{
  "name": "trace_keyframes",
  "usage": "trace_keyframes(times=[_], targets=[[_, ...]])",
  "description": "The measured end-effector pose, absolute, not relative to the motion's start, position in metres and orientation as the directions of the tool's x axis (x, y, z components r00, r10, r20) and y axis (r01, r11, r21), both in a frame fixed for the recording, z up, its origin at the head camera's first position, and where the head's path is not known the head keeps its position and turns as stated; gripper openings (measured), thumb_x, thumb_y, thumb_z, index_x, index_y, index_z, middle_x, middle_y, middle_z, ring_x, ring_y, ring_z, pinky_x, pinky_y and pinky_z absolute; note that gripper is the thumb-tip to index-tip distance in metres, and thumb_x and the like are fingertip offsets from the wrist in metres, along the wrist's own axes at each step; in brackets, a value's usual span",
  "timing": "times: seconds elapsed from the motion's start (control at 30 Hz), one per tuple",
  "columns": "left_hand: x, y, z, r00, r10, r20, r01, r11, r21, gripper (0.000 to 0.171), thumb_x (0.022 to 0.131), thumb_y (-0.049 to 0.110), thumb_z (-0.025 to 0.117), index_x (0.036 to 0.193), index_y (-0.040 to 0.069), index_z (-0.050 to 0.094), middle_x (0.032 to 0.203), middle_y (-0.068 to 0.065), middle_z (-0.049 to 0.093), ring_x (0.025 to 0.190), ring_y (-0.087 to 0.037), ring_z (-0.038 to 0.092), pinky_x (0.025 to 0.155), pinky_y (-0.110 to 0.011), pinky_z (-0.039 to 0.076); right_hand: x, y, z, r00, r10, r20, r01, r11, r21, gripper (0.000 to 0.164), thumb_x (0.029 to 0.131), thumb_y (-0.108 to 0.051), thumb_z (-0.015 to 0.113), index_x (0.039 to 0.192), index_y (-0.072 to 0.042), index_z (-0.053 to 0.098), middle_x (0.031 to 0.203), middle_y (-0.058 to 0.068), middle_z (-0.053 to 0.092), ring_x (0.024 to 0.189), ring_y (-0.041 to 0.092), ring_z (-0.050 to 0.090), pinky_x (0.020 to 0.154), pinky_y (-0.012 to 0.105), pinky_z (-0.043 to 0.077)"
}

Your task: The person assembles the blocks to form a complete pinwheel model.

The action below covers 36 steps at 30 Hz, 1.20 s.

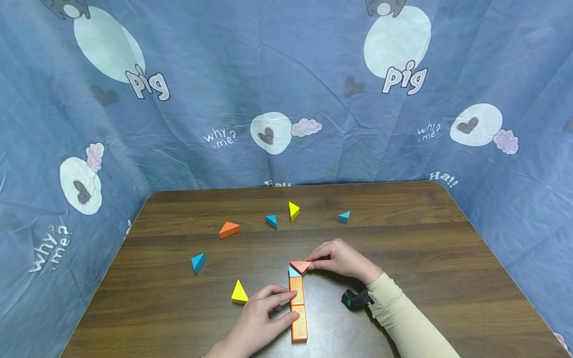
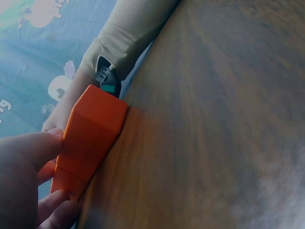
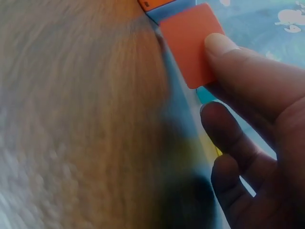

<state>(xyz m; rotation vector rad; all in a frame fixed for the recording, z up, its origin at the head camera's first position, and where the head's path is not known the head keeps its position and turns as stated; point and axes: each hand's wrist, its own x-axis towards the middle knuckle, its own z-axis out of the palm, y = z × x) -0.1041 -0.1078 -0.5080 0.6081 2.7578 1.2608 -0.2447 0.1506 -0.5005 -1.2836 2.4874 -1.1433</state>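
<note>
A person's two hands work over a brown wooden bench. Two orange blocks, a near one and a far one, lie end to end, running away from the person, with a light-blue triangle at the far end. The left hand rests relaxed fingers along their left side, touching both without wrapping round them. The right hand pinches a red-orange triangle between thumb and fingers, at the light-blue triangle's far right side; whether those two touch is unclear. A yellow triangle lies near the left hand. A black wristband sits at the right cuff.
</note>
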Motion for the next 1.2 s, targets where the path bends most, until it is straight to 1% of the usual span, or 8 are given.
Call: trace_keyframes(times=[0.2,0.63,0.87,1.07,1.2], targets=[[-0.1030,-0.1086,-0.5092,-0.919,0.365,0.152,0.352,0.581,0.734,0.043,0.090,0.054,0.067,0.125,0.029,0.070,0.116,0.015,0.057,0.084,-0.001,0.056,0.072,-0.022,0.049,-0.2440,0.1488,-0.5014,-0.632,-0.749,0.199,-0.637,0.355,-0.684,0.021,0.091,-0.032,0.073,0.109,-0.025,0.078,0.100,-0.019,0.069,0.094,0.002,0.063,0.081,0.026,0.052],[-0.1026,-0.1082,-0.5106,-0.906,0.361,0.222,0.401,0.559,0.726,0.040,0.089,0.049,0.070,0.123,0.028,0.071,0.115,0.018,0.057,0.083,-0.001,0.057,0.072,-0.022,0.050,-0.2472,0.1493,-0.5051,-0.595,-0.769,0.234,-0.673,0.317,-0.668,0.020,0.091,-0.030,0.073,0.109,-0.024,0.078,0.100,-0.020,0.070,0.093,0.001,0.063,0.080,0.025,0.052],[-0.1029,-0.1077,-0.5091,-0.910,0.370,0.188,0.381,0.562,0.734,0.041,0.090,0.050,0.069,0.124,0.027,0.070,0.115,0.017,0.057,0.084,-0.001,0.056,0.073,-0.022,0.050,-0.2456,0.1500,-0.5014,-0.600,-0.771,0.215,-0.668,0.334,-0.665,0.020,0.090,-0.031,0.074,0.108,-0.024,0.078,0.099,-0.021,0.069,0.091,0.001,0.062,0.078,0.025,0.051],[-0.1027,-0.1074,-0.5089,-0.907,0.372,0.197,0.388,0.560,0.732,0.041,0.089,0.050,0.070,0.124,0.027,0.070,0.115,0.017,0.057,0.084,-0.002,0.056,0.073,-0.022,0.050,-0.2450,0.1509,-0.5004,-0.610,-0.770,0.187,-0.650,0.351,-0.674,0.021,0.090,-0.032,0.073,0.110,-0.024,0.078,0.099,-0.020,0.069,0.090,0.002,0.062,0.077,0.027,0.052],[-0.1028,-0.1073,-0.5094,-0.908,0.372,0.191,0.384,0.563,0.732,0.042,0.090,0.050,0.069,0.124,0.027,0.070,0.115,0.016,0.057,0.085,-0.002,0.056,0.073,-0.022,0.050,-0.2447,0.1514,-0.5008,-0.616,-0.768,0.173,-0.645,0.367,-0.670,0.025,0.090,-0.033,0.073,0.112,-0.022,0.077,0.100,-0.019,0.069,0.090,0.001,0.062,0.076,0.026,0.051]])
